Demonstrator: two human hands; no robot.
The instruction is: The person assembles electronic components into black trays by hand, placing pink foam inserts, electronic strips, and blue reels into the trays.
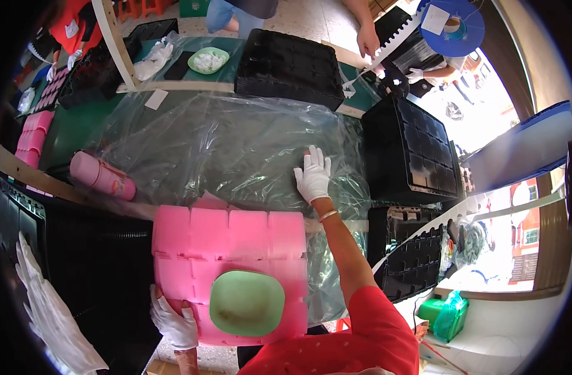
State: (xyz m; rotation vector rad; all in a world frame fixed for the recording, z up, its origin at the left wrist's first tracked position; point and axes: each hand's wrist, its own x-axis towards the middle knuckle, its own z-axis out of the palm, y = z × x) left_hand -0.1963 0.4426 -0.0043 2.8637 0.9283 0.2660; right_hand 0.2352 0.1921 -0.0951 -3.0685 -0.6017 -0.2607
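Gloved left hand [173, 324] on pink moulded trays [229, 234] at their 8 o'clock edge, can't tell if gripping, green dish [247, 305] atop trays, gloved right hand [313, 176] spread palm-down on clear plastic sheet [236, 134], black trays [292, 65] at 12 o'clock.

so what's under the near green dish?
The pink moulded tray shows on all sides of the green dish; the patch directly beneath it is covered, so can't be seen.

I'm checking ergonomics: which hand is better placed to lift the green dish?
Probably the left hand: it's at the left edge of the pink trays, near the green dish, while the right hand reaches away over the plastic sheet.
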